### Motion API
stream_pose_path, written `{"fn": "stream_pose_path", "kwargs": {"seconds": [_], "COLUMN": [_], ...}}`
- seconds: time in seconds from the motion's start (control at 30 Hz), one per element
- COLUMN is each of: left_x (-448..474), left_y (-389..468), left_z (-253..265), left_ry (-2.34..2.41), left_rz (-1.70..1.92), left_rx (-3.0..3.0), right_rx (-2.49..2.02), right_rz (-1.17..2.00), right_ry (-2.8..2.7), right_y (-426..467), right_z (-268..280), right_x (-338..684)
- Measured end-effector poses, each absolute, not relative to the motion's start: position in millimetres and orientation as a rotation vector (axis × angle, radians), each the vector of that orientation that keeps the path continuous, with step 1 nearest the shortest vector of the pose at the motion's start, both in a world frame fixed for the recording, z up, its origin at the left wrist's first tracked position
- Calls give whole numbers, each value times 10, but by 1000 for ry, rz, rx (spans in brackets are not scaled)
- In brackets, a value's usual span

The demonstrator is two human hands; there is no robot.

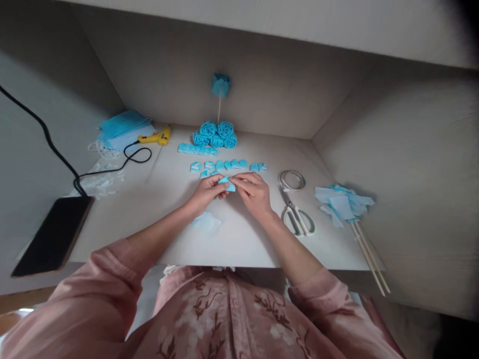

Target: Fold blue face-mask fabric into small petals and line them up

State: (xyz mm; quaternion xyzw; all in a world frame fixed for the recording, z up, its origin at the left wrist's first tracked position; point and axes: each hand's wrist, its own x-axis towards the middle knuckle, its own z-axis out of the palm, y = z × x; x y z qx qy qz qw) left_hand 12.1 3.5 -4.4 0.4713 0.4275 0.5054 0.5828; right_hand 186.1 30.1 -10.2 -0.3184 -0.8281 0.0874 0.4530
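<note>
Between my two hands, over the middle of the white table (239, 244), is a small folded piece of blue fabric (227, 184). My left hand (209, 190) pinches it from the left, thumb on top. The fingers of my right hand (251, 190) are closed on its right edge. Just beyond lie folded blue petals (232, 164) in a short row, a few partly hidden behind my left hand. Nearer to me a thin pale blue sheet (207, 223) lies flat. Farther back, several rolled blue roses (216, 134) are stacked behind another strip of petals (197, 149).
Scissors (298, 214) and a roll of tape (293, 180) lie to the right, before fabric scraps (344, 202) and wooden sticks (368, 254). At left are a yellow glue gun (160, 136), blue masks (125, 127), a cord (45, 129) and a black phone-like slab (54, 234). A blue flower (221, 86) stands behind.
</note>
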Motion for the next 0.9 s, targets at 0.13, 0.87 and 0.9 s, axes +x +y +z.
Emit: {"fn": "stream_pose_path", "kwargs": {"seconds": [0.13, 0.87, 0.9], "left_x": [132, 116, 113], "left_y": [20, 54, 56], "left_z": [-26, -61, -68], "left_ry": [1002, 1050, 1048], "left_rz": [1182, 1235, 1234], "left_rx": [1074, 1074, 1087], "right_rx": [-780, -958, -960], "right_rz": [219, 1190, 1270], "right_ry": [-2046, -1523, -1514], "right_y": [301, 279, 279], "right_z": [-94, -74, -63], "right_x": [1858, 1809, 1805]}}
